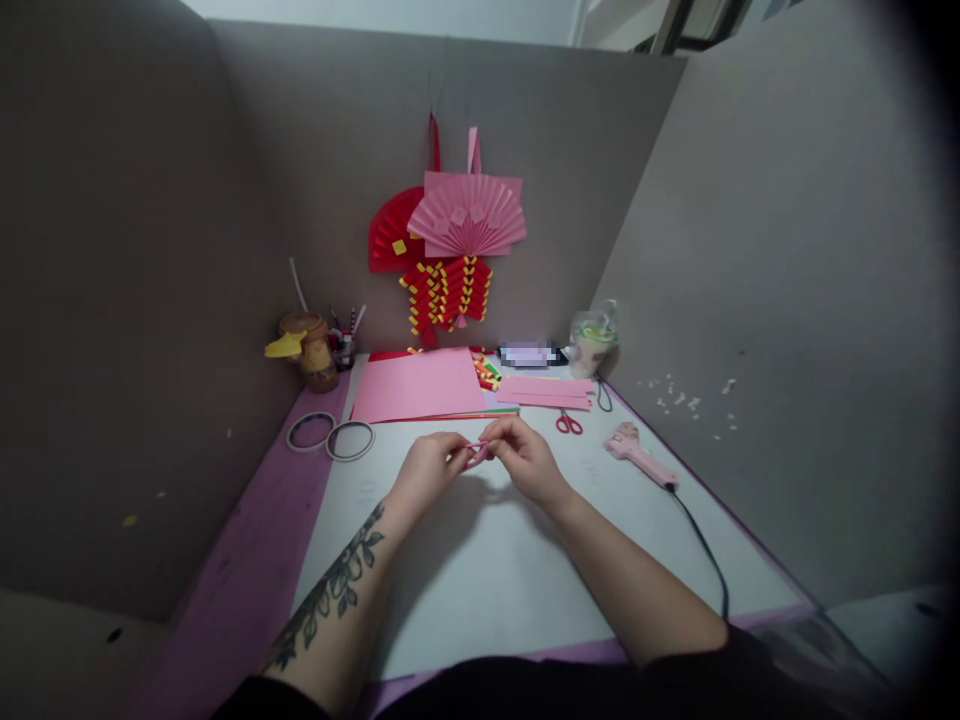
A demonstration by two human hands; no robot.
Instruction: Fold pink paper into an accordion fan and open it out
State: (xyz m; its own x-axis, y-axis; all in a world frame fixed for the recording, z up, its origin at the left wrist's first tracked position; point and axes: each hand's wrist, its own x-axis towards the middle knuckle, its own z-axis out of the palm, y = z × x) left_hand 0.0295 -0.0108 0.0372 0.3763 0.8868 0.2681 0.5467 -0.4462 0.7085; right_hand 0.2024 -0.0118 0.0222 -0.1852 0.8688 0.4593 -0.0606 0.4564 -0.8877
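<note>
We pinch the small pink paper strip (477,453) w/ both hands, left hand (429,468) & right hand (525,458), fingertips together, just above the table (480,570). We should roll slowly, edges aligned.

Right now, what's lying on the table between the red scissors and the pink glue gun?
Nothing: in the head view, the white table between the red scissors and pink glue gun is bare.

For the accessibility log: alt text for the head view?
Left hand and right hand pinch a small pink paper piece over a white table. Pink sheets, scissors, glue gun and tape rolls lie around.
</note>
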